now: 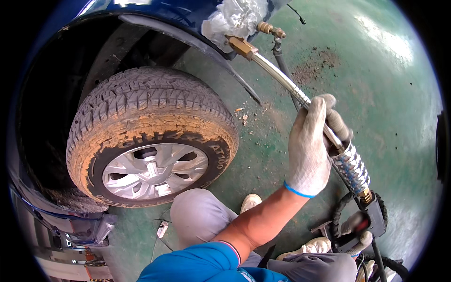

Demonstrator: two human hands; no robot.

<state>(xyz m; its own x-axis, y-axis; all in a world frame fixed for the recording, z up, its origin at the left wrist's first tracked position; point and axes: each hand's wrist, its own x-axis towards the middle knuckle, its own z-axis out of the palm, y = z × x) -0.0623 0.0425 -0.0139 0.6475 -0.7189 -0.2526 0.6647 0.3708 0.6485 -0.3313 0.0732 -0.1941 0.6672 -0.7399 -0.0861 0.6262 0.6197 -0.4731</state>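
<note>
Beside the tire (152, 127) — left hand (310, 148) clamped round a rod (277, 75), right hand's (361, 244) grip unclear.

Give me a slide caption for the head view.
Gloved left hand gripping a metal rod beside the dirty tire of a blue vehicle.

We note passage for a hand above the floor (260, 164) between the tire (150, 91) and the gloved left hand (307, 150), and again toward the floor's visible right edge, beyond the coil spring (353, 171). Obstacles: the metal rod (277, 76) slants from the blue fender (176, 19) through the left hand, a dark bar (281, 60) runs behind it, and the left knee (196, 214) narrows the near end.
</note>
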